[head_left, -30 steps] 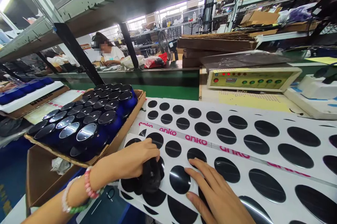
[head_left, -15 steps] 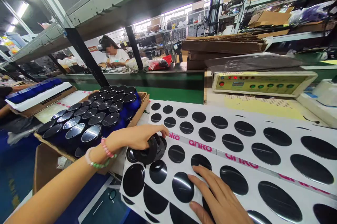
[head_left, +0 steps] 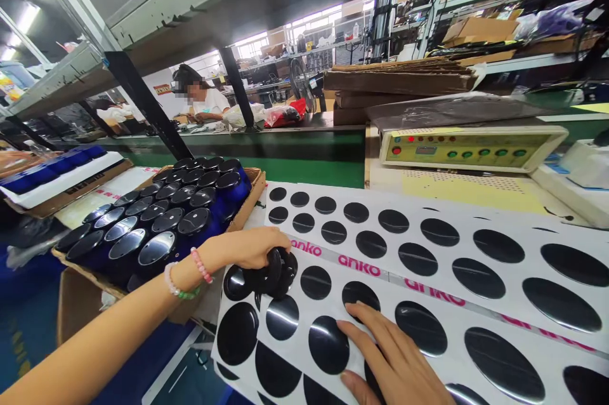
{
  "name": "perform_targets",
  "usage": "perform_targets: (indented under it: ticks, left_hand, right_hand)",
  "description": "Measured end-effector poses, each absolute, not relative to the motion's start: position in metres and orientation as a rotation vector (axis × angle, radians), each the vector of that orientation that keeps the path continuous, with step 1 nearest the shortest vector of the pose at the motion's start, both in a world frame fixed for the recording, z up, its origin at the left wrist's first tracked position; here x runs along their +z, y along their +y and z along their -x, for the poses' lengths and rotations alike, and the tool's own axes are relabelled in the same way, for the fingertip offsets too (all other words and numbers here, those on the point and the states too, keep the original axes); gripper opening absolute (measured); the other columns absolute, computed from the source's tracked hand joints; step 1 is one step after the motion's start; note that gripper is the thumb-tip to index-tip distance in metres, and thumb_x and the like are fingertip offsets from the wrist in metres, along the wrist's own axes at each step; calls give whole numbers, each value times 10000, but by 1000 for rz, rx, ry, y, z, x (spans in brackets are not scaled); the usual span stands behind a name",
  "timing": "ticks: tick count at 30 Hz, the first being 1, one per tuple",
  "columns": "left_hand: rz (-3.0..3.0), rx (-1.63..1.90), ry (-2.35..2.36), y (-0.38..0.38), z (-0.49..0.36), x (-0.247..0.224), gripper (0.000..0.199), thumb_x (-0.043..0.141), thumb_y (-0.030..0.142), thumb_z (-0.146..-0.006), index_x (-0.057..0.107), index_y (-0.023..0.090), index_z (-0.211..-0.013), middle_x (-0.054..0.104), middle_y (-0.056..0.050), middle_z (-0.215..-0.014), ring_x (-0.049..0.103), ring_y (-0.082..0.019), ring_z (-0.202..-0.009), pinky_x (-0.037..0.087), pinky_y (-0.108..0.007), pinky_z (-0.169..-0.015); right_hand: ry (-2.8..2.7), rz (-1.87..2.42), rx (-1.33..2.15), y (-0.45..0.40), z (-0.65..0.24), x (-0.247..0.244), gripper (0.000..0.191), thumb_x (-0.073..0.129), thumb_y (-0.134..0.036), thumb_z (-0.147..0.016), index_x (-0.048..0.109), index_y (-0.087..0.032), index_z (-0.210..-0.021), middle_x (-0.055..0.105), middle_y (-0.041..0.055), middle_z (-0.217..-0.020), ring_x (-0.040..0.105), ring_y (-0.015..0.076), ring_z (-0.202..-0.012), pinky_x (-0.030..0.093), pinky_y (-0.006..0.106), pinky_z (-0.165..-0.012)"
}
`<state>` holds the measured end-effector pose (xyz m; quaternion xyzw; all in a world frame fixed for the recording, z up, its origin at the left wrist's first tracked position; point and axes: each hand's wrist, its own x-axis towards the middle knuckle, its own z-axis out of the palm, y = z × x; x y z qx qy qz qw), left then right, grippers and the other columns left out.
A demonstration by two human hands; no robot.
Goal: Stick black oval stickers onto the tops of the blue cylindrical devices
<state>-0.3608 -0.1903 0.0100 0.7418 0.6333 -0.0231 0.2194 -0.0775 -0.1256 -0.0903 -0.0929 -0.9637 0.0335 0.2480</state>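
at the left, the blue containers (head_left: 167, 219) stand in close rows in a cardboard tray (head_left: 253, 202), shiny black ends up; the tray's raised edge presumably keeps the rows from spreading. just right of it, the left hand (head_left: 259, 247) has its fingers closed on dark round pieces (head_left: 272, 270) at the left end of the near sheet (head_left: 305, 311), gripping them from above, likely because that leaves the palm clear of the sheet. further right, the right hand (head_left: 392, 354) lies on the same sheet with fingers spread wide, grasping nothing; its fingertips sit by the black discs (head_left: 329, 345), and such a light, flat touch would steady the sheet. the strip lettered "anko" (head_left: 359, 265) runs between the near sheet and the far sheet (head_left: 413, 208).

as for what is hidden: the containers' blue sides are mostly masked by their neighbours. the left fingertips are lost behind the pieces; there seem to be several, overlapping, but black on black makes a count unsafe. a disc is partly covered by the right hand, whose wrist is cut off by the lower edge. both sheets run out of view at the right.
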Motion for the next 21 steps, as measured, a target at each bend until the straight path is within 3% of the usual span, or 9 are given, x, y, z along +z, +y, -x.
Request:
perform_targets:
  ticks: [5,14,21]
  left_hand:
    - [-2103,-11,1718,-197,353,14,594,419,-113,-555,525,207,-1044,585,-24,-1027,507,-204,-986,417,-298,-853]
    - [-2127,-93,1602,-177,355,16,535,440,-87,-517,569,195,-952,564,-13,-909,555,-176,-841,451,-240,-741]
    - [-2094,96,1895,-224,356,29,457,383,-86,-519,542,192,-846,557,-14,-876,498,-189,-927,414,-283,-823]
  right_hand:
    - [-2604,230,100,-126,80,-84,338,586,-394,-833,627,-229,-1125,630,73,-1218,643,252,-1026,602,345,-729]
    - [-2625,241,86,-127,79,-78,340,646,-347,-783,644,-217,-1097,647,78,-1189,657,251,-1000,612,343,-706]
    - [-2641,273,168,-130,76,-78,341,600,-342,-824,625,-222,-1143,618,68,-1239,628,250,-1058,595,348,-768]
